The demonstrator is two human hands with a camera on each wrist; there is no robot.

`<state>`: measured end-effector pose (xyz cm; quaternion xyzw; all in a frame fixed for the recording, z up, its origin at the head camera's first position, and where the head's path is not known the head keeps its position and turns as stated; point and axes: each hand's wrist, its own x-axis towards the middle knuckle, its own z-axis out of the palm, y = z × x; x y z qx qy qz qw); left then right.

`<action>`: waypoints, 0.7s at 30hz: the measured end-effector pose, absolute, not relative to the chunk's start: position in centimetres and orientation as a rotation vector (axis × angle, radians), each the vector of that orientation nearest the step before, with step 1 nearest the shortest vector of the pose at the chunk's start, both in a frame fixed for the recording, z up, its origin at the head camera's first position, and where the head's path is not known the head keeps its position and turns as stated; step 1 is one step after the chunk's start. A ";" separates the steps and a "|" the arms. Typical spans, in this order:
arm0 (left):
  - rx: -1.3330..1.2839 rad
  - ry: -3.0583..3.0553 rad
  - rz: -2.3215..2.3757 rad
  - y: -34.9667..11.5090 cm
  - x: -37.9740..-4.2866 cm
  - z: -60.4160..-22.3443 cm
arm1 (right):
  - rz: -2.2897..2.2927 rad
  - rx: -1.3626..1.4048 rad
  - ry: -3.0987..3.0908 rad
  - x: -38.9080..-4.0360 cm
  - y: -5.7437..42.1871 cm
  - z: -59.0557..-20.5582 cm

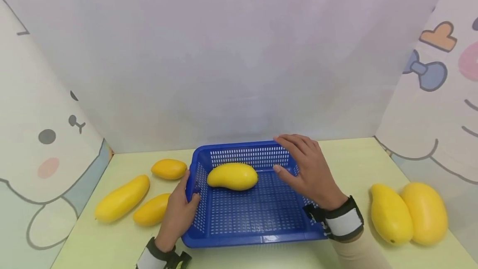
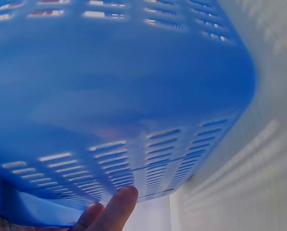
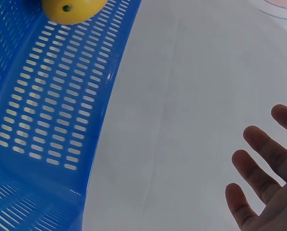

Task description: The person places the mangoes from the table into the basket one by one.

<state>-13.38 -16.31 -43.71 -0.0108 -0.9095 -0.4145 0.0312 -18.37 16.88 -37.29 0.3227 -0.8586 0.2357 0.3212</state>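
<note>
A blue plastic basket [image 1: 231, 242] with slotted walls holds one yellow mango [image 1: 232, 176], which lies on its side toward the back left. My left hand [image 1: 179, 215] grips the basket's left rim, thumb over the inside and fingers along the outer wall. In the left wrist view, fingertips [image 2: 115, 210] show beneath the slotted blue side. Above the basket's right side, my right hand [image 1: 313, 173] hangs with spread fingers, holding nothing. The right wrist view shows those fingers [image 3: 261, 178] apart from the basket wall [image 3: 61, 96], with the mango [image 3: 73, 10] at its top edge.
Left of the basket lie a small mango [image 1: 169, 169], a long mango [image 1: 123, 198] and another mango [image 1: 151, 211] partly behind my left hand. Two larger mangoes touch at the right, one slimmer [image 1: 390, 215], one rounder [image 1: 425, 213]. A pale wall [image 1: 239, 61] stands behind the table.
</note>
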 end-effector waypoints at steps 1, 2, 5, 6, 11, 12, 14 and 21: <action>-0.037 -2.798 -1.276 -16.3 -13.4 -43.7 | 0.619 0.848 -2.254 -18.4 16.9 -37.3; -0.040 -2.795 -1.277 -16.3 -13.4 -43.7 | 0.622 0.849 -2.249 -18.4 16.9 -37.3; -0.041 -2.794 -1.278 -16.3 -13.4 -43.7 | 0.624 0.853 -2.239 -18.4 16.9 -37.3; -0.040 -2.795 -1.276 -16.3 -13.4 -43.7 | 0.624 0.855 -2.233 -18.4 16.9 -37.3; -0.046 -2.799 -1.268 -16.3 -13.4 -43.5 | 0.590 0.832 -2.220 -18.1 17.2 -36.8; -0.048 -2.797 -1.268 -16.3 -13.4 -43.5 | 0.583 0.821 -2.222 -18.0 17.4 -36.6; -0.052 -2.797 -1.270 -16.3 -13.4 -43.5 | 0.570 0.793 -2.225 -17.8 17.8 -36.3; -0.055 -2.797 -1.272 -16.3 -13.3 -43.5 | 0.555 0.704 -2.164 -16.8 19.8 -35.0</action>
